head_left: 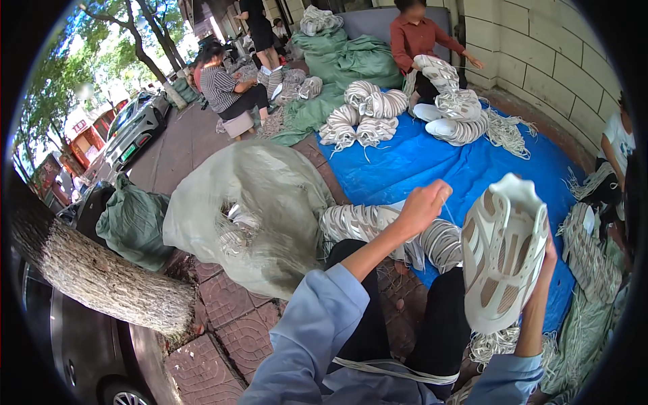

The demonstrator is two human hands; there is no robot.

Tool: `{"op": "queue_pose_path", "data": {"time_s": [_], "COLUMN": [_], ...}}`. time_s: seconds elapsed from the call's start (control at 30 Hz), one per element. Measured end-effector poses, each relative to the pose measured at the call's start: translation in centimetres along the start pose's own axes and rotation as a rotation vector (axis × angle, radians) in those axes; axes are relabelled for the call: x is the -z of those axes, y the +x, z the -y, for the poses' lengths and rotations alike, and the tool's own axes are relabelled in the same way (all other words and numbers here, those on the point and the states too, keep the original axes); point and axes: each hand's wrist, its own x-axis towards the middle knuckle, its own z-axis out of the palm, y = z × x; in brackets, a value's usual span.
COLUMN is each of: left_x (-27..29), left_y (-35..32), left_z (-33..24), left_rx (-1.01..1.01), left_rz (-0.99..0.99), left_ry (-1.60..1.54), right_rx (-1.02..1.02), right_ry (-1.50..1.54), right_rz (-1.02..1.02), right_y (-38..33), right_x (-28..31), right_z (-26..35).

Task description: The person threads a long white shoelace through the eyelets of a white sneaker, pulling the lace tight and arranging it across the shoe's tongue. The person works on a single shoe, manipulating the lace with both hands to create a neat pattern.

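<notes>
My right hand (549, 260) grips a white and beige shoe upper (474, 270) by its side, with the upper's opening and lace holes facing me. To the left of it, my left hand (424, 206) is raised and closed in a pinch. A thin white lace (448, 213) runs from its fingers toward the upper; its far end is hard to make out. Several flat white laces (398, 370) lie across my lap. Just beyond my knees rests a row of nested shoe uppers (358, 223), partly hidden behind my left forearm.
A blue tarp (398, 177) spreads ahead, with bundled uppers (374, 103) and loose laces (507, 133) on it. A bulging pale sack (250, 202) stands at left, near a tree trunk (108, 280). One person in red (422, 40) and another in stripes (223, 88) sit farther off.
</notes>
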Motion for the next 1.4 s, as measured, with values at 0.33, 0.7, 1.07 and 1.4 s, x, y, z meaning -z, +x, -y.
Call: {"op": "queue_pose_path", "data": {"time_s": [0.33, 0.7, 1.07, 1.4], "left_x": [-1.7, -5.7, -7.3, -7.9], "left_y": [-10.7, -14.9, -19.5, -20.5], "left_z": [5.3, 6.2, 0.2, -0.8], "left_rx": [0.056, 0.772, 0.261, 0.023], "left_rz": [0.383, -0.035, 0.041, 0.211], "left_ry": [0.739, -0.624, 0.508, 0.561], "right_rx": [-0.386, -0.746, -0.779, -0.706], "right_ry": [0.372, 0.343, -0.041, -0.15], "right_rz": [-0.173, -0.037, -0.099, -0.206], "right_y": [-10.8, -8.7, -9.5, -11.4], "right_x": [3.4, 3.4, 2.4, 3.0], "right_z": [-12.5, -15.1, -16.6, -18.0]}}
